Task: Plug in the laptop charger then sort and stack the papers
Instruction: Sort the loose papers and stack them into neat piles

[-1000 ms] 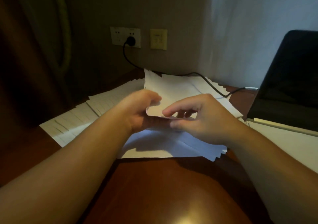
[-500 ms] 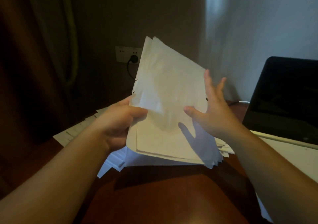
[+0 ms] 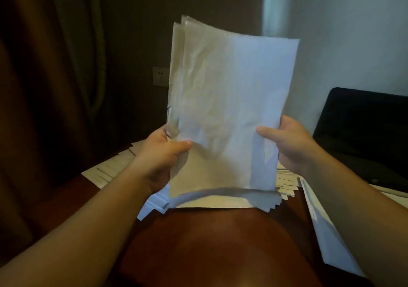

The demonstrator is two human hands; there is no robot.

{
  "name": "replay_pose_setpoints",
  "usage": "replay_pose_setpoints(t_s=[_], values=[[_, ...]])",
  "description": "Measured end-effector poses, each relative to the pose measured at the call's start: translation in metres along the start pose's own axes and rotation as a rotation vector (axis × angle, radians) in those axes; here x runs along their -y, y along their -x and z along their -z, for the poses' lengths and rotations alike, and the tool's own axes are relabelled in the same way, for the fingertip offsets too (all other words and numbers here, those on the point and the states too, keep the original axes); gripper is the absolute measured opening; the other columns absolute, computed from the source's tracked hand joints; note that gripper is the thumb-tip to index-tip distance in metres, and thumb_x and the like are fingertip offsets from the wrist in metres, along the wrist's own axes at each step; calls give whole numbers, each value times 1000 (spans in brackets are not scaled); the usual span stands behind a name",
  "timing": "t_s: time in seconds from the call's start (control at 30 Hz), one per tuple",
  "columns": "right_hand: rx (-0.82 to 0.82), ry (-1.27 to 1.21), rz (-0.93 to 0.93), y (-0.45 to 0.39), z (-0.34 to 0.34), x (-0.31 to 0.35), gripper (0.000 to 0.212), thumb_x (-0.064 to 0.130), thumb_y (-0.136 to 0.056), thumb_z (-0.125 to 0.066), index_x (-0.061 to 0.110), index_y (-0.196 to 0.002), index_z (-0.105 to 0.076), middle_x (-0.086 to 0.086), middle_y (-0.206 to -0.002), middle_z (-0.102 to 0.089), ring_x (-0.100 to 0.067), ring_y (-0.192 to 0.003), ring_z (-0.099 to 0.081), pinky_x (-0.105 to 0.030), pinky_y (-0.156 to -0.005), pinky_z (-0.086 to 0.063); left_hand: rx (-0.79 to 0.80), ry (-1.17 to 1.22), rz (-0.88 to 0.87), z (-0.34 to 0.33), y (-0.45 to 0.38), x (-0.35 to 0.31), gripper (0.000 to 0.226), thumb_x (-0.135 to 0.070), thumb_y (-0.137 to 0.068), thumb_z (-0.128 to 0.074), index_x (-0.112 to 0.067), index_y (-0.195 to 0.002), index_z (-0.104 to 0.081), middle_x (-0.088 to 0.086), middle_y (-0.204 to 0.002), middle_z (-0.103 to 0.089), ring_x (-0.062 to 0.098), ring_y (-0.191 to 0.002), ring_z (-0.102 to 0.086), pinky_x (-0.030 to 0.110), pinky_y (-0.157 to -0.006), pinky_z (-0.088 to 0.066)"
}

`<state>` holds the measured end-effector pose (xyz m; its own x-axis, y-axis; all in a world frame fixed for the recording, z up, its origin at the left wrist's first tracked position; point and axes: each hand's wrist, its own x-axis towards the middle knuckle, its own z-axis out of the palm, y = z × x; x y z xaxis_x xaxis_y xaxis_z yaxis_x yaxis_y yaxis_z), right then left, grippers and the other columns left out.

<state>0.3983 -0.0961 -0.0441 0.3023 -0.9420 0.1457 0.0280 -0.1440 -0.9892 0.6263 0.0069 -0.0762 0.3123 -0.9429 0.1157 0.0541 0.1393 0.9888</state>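
Far left of the frame is just a dark curtain (image 3: 50, 88), nothing going on there. A bit lower, at middle left, a fan of loose sheets (image 3: 110, 169) is spread on the brown surface (image 3: 209, 249), not gathered yet.

Left of centre, the left hand (image 3: 161, 154) is curled round the left edge of the held stack (image 3: 229, 110), thumb pressed on the front face, fingers tucked behind. Above it a slice of the wall socket (image 3: 160, 76) is seen peeking past the paper; the plug itself is hidden by the stack now, so whether the charger is in can't be checked from here.

Centre frame: the stack is held upright, bottom edge just over the sheets lying on the surface. Half a second ago it was tilted back and only steadied by a flat right palm; a second ago it was down flat among the rest. So the bundle has been lifted and stood up, which looks like squaring-up by tapping is about to be done. Top edges are visibly uneven at upper left, so that's probably needed.

Right of centre, the right hand (image 3: 289, 145) is now closed on the right edge, thumb in front. More fanned paper (image 3: 284, 187) is seen underneath it. Far right, the laptop (image 3: 362, 132) is open, screen dark.
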Motion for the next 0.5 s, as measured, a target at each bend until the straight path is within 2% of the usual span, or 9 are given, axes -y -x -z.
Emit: replay_pose_setpoints(t_s=[0.1,0.17,0.27,0.4,0.5], values=[[4,-22,18,9,-1,7,26,-4,-92,-58,15,-109,-63,-3,-103,-75,-18,-92,-73,-28,-71,-58,-137,-49,-75,-5,5,-6,37,-12,-91,-68,-27,-123,-58,-2,-116,-66,21,-108,-64,48,-88,-57],[-3,-7,23,14,-3,7,28,-7,-91,-57,13,-109,-63,-6,-105,-73,-19,-90,-73,-28,-71,-58,-214,-34,-101,-8,9,-12,38,-15,-91,-69,-30,-122,-54,-6,-118,-63,20,-110,-62,52,-95,-55],[-37,27,45,26,-9,10,28,-6,-92,-57,17,-105,-63,-2,-102,-73,-13,-85,-73,-24,-66,-58,-259,-78,-128,-14,16,-18,42,-17,-94,-65,-29,-132,-53,-8,-119,-61,22,-113,-59,57,-100,-50],[-104,0,86,49,-10,18,29,-5,-92,-58,13,-115,-63,-3,-106,-74,-19,-93,-73,-33,-78,-60,-260,-123,-168,-17,28,-29,39,-22,-95,-64,-29,-132,-54,-10,-117,-62,19,-109,-61,54,-95,-54],[-98,-39,116,76,-4,21,31,-6,-92,-57,16,-112,-64,1,-102,-75,-18,-92,-73,-34,-75,-61,-247,-146,-197,-21,35,-32,30,-24,-96,-64,-30,-124,-56,-11,-115,-63,17,-107,-62,48,-92,-57]])
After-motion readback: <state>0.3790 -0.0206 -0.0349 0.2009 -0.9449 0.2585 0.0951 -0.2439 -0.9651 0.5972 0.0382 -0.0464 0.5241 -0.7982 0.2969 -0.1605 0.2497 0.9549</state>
